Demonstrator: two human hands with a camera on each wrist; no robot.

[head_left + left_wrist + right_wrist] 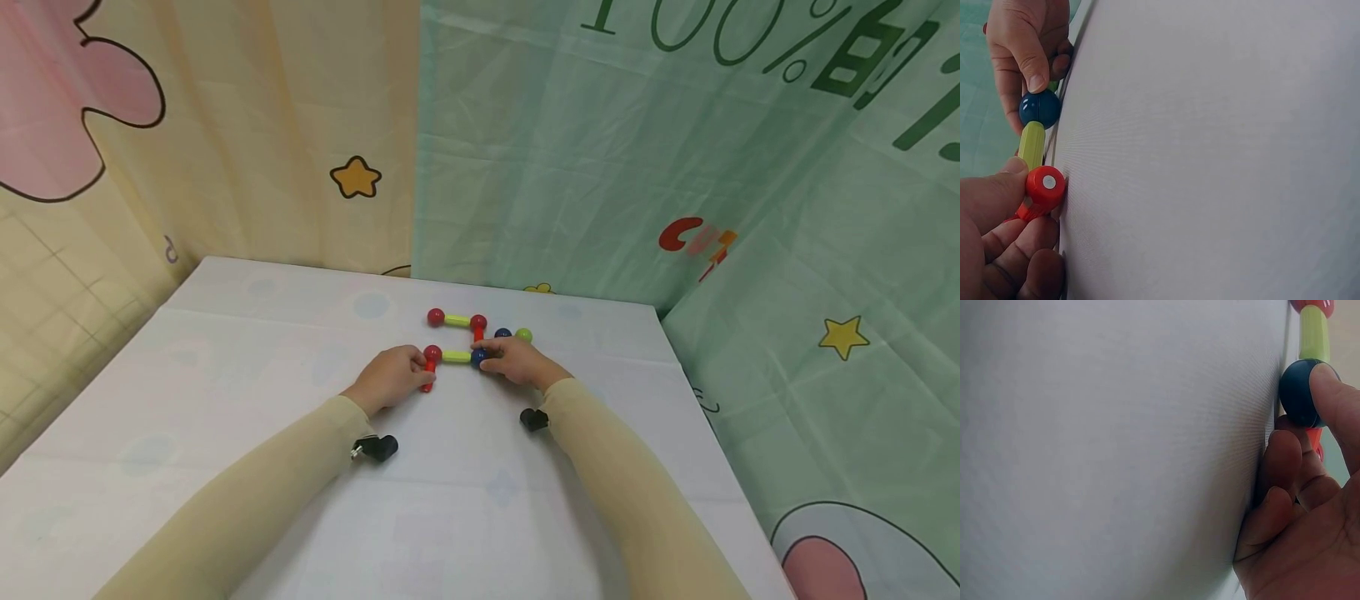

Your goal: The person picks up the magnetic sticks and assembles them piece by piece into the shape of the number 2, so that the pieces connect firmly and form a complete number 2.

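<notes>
On the white table lies a figure of balls and rods. My left hand pinches the near-left red rod between thumb and fingers; its end, with a pale dot, points toward the left wrist camera. That rod joins a red ball. A yellow-green rod runs from this ball to a blue ball, which my right hand holds with thumb and fingers. Behind, another red rod leads up to a second red ball, partly covered below by the right hand.
A farther yellow-green rod ends at a third red ball. Just beyond the right hand are another blue ball and a green ball. Printed curtains hang behind the table.
</notes>
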